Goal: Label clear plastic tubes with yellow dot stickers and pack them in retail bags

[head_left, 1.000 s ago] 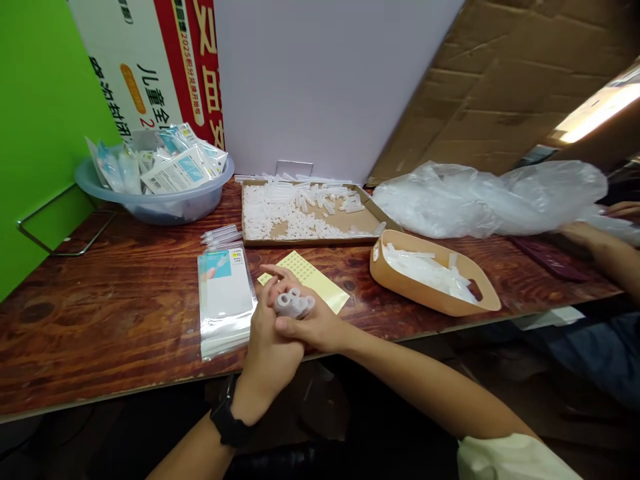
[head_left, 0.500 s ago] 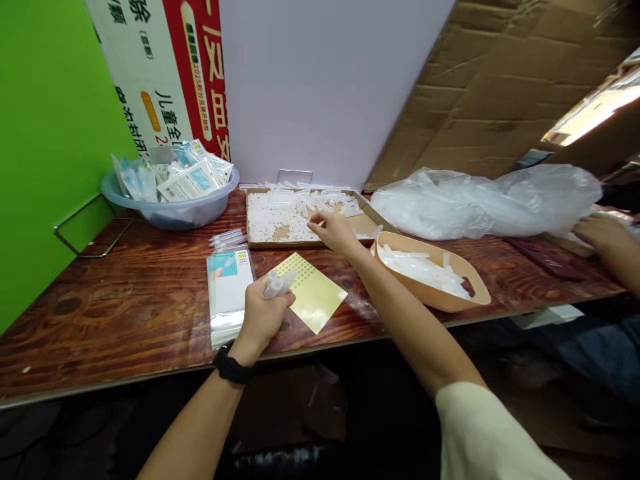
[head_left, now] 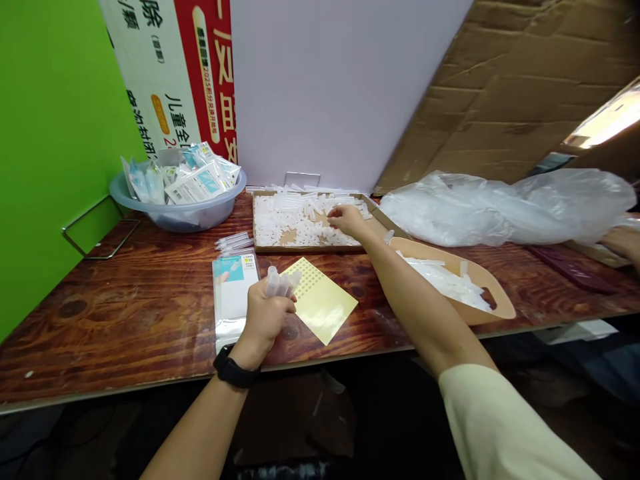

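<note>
The left hand (head_left: 263,321) is closed in a fist around a short bunch of clear plastic tubes (head_left: 280,283), which stand out of the top of the grip toward 1 o'clock, with the fingers wrapped around their lower part. A black watch (head_left: 235,375) sits on that wrist. The fist is over the wooden table (head_left: 100,313), between a stack of bagged packs (head_left: 233,293) at its 9 o'clock and a yellow sticker sheet (head_left: 320,301) at its 3 o'clock, just touching the sheet's edge. The right hand (head_left: 347,220) reaches to 12 o'clock, its fingertips (head_left: 333,212) down among the white tubes (head_left: 290,223) heaped in a cardboard tray (head_left: 306,249). The fingers are curled, but whether they are pinching a tube is impossible to tell. A few more tubes (head_left: 233,241) lie at the tray's 7 o'clock. A tan caddy (head_left: 500,310) of tubes sits at the right hand's 4 o'clock, a plastic bag (head_left: 500,208) at 3 o'clock, and a blue basin (head_left: 220,215) of packets at 9 o'clock. A co-worker's hand (head_left: 623,243) rests at the far right.
</note>
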Demonstrator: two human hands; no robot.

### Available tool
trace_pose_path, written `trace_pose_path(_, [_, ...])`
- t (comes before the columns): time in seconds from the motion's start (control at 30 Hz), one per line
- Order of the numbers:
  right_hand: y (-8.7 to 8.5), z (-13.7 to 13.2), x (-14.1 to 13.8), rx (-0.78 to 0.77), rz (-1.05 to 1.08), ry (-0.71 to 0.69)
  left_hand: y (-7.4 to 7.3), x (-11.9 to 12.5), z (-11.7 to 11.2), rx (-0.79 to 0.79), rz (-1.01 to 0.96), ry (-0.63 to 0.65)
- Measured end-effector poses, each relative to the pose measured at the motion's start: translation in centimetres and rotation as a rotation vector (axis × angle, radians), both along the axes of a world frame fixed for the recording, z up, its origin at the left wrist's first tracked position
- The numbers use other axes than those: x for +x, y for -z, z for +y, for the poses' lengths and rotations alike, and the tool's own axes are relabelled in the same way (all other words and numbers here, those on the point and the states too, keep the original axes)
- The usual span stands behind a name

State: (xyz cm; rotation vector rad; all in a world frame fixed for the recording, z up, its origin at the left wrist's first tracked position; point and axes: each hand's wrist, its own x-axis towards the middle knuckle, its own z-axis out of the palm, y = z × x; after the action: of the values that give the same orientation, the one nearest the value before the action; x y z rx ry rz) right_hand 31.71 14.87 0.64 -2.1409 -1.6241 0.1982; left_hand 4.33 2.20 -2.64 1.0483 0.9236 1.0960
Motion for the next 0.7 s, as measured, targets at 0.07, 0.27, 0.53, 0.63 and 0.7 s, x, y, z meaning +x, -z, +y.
trace_pose_path(0.07, [0.3, 0.2, 0.2, 0.012, 0.006, -0.011, 0.1, 0.1, 0.1, -0.001, 0.005, -0.005])
trace_pose_path(0.27, [1.4, 0.9, -0.1, -0.014, -0.074, -0.125, 0.2, 0.3, 0.2, -0.008, 0.039, 0.004])
trace_pose_path(0.53, [1.3, 1.7, -1.0, -0.080, -0.158, -0.191, 0.9, 0.3, 0.3, -0.014, 0.031, -0.008])
trace_pose_path(0.63, [1.0, 1.5, -0.9, -0.052, -0.165, -0.176, 1.0, 0.3, 0.4, -0.016, 0.010, -0.018])
trace_pose_path(0.7, [0.8, 1.4, -0.7, -0.049, -0.159, -0.172, 0.8, 0.3, 0.4, -0.018, 0.016, -0.019])
